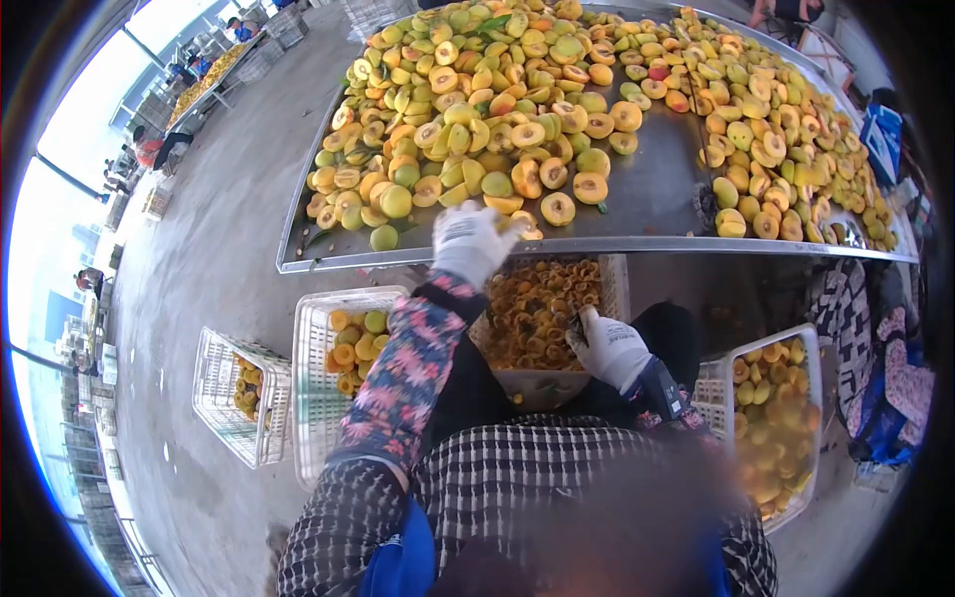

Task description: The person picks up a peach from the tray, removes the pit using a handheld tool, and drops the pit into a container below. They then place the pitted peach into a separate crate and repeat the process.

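My left hand [472,244], in a white glove, reaches over the near rim of the metal table [647,189]. Its fingers curl at a yellow peach half [529,228]; motion smears the fingertips a little. Several cut peaches, pits showing, lie around it, one peach half [558,208] just to the right. My right hand [611,348], also gloved, is lower down, above the right side of a crate of brownish peach scraps [542,308]. Its fingers are closed round a small dark thing [576,334], whose kind I cannot make out.
Left of my legs stand a white crate [310,378] and another white basket [244,398], both holding fruit. On my right is a crate of peach halves [771,428]. Peaches heap up on the table's far side. Other people sit at a distant table [214,80].
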The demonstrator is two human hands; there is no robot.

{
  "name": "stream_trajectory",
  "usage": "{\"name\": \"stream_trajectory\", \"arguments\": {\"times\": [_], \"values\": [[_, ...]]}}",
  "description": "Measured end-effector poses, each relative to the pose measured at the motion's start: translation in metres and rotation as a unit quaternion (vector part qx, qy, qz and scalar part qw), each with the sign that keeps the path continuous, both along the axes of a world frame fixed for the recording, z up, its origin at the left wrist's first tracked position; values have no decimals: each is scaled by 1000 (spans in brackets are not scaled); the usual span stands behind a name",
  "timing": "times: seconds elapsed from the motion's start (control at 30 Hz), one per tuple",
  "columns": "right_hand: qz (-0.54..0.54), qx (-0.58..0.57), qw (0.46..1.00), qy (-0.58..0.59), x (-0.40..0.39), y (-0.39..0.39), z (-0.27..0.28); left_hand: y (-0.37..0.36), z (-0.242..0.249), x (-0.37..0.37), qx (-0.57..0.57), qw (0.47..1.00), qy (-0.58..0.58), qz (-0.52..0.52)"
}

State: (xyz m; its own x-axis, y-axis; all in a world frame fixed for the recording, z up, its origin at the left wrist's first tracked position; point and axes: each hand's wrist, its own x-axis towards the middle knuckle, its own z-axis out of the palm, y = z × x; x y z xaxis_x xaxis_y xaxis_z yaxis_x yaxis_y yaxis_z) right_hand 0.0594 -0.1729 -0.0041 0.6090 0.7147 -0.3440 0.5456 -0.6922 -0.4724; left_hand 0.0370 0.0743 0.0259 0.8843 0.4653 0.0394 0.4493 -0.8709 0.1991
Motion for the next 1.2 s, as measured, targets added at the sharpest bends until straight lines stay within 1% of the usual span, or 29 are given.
{"name": "stream_trajectory", "arguments": {"times": [0.07, 0.1, 0.13, 0.23, 0.33, 0.37, 0.4, 0.43, 0.47, 0.5, 0.53, 0.57, 0.6, 0.67, 0.7, 0.73, 0.83, 0.87, 0.93, 1.0, 1.1, 1.2], "values": [[-2, 4, 1000, 3, -1, -3, -3, -11, -21, 22, 43, 999, -12, -14], [-3, 7, 1000, 5, -1, -5, -7, -15, -23, 29, 65, 998, -18, -20], [-8, 24, 1000, 1, -2, -8, -12, -16, -23, 34, 34, 999, -3, -2], [-8, 38, 999, 13, -2, -11, -17, -17, -26, 35, -34, 996, -81, -14], [-22, 111, 993, 32, 0, -10, -24, -13, -42, 27, -175, 964, -199, -33], [-27, 148, 988, 39, 0, -10, -23, -12, -50, 25, -296, 916, -271, -22], [-30, 185, 981, 48, -1, -11, -14, -11, -56, 22, -410, 848, -337, -9], [-33, 223, 973, 56, -1, -8, -8, -8, -61, 18, -512, 762, -396, 4], [-35, 259, 962, 78, -1, -6, -5, -3, -67, 12, -598, 658, -457, -18], [-36, 292, 950, 102, -1, -3, -3, -8, -52, -1, -686, 573, -449, 10], [-35, 324, 937, 125, -1, -1, -1, -20, -24, -15, -762, 478, -435, 38], [-1, 360, 930, 78, -1, 3, 2, -26, -10, -26, -827, 373, -416, 64], [33, 395, 918, 31, -1, 8, 7, -27, -14, -31, -844, 333, -418, 52], [20, 405, 910, 83, -6, 18, 24, -27, -17, -40, -863, 285, -414, 52], [31, 406, 911, 69, -8, 25, 29, -30, -15, -43, -873, 260, -409, 51], [40, 407, 911, 55, -9, 30, 34, -36, -11, -44, -874, 235, -417, 81], [50, 389, 920, -11, -15, 45, 42, -57, 13, -45, -850, 270, -435, 125], [53, 379, 923, -45, -17, 49, 43, -56, 10, -49, -844, 310, -425, 105], [58, 361, 922, -130, -20, 54, 40, -58, 1, -52, -820, 353, -445, 69], [62, 334, 930, -142, -21, 56, 40, -58, -9, -52, -800, 386, -460, 22], [70, 285, 945, -143, -24, 57, 39, -60, -12, -54, -770, 439, -463, 26], [78, 256, 955, -129, -25, 58, 36, -63, -8, -57, -765, 455, -451, 61]]}}
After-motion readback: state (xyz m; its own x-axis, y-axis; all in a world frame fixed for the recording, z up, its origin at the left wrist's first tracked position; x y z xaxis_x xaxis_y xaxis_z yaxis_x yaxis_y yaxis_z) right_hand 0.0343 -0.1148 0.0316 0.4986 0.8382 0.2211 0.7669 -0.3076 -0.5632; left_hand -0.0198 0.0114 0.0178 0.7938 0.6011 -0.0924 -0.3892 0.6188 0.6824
